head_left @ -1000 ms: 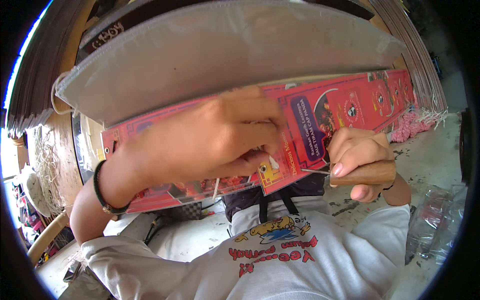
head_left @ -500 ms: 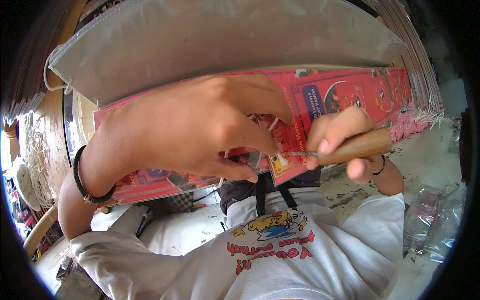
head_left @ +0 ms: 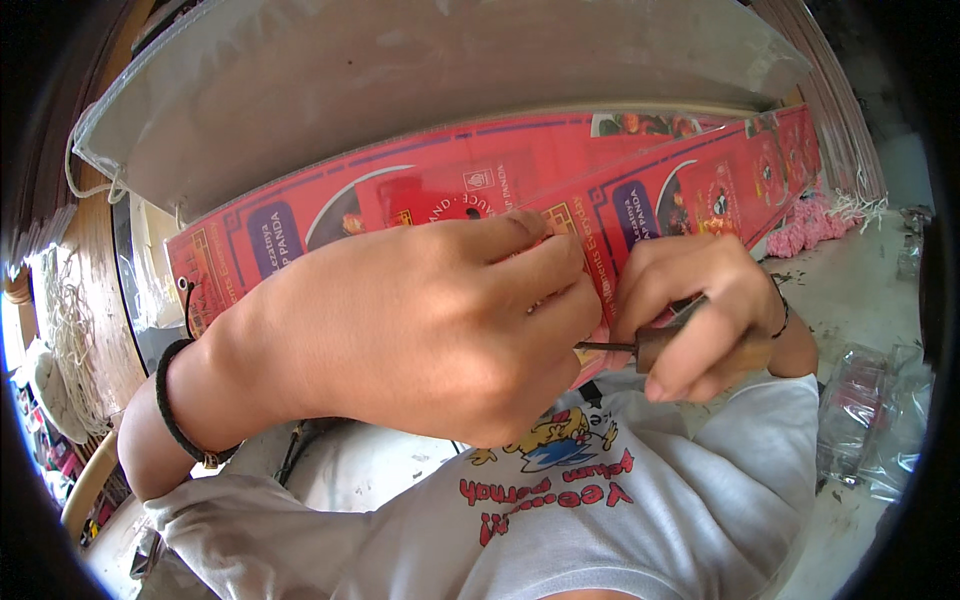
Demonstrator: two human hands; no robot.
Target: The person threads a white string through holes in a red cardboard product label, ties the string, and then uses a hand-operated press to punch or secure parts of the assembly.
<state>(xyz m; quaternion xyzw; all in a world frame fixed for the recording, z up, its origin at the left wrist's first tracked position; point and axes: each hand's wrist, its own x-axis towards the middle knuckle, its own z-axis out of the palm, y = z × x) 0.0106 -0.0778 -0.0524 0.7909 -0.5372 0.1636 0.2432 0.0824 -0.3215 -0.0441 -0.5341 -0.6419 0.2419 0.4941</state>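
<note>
My right hand (head_left: 700, 300) is wrapped round the wooden handle (head_left: 653, 350) of an awl. Its thin metal shaft (head_left: 606, 346) points left toward my left hand, and the tip is hidden there. The curled fingers of my left hand (head_left: 430, 320) close over the near corner of a red printed sheet (head_left: 690, 195) with a glossy surface. That corner lies mostly behind the fingers. Beneath it is another red printed sheet (head_left: 545, 150), with a metal eyelet (head_left: 183, 284) and a dark cord at its left end.
A large grey glossy panel (head_left: 400, 90) stands behind the red sheets, a white cord looped at its left corner. At the right are hanging stacked sheets (head_left: 835, 110), a pink bundle (head_left: 808, 228) and clear plastic bags (head_left: 870, 420). Pale strings (head_left: 75, 320) hang at the left.
My left fingers have closed over the sheet's corner, covering its eyelet and white cord. My right hand has lowered slightly and wrapped further round the awl's handle. The red sheets have shifted a little.
</note>
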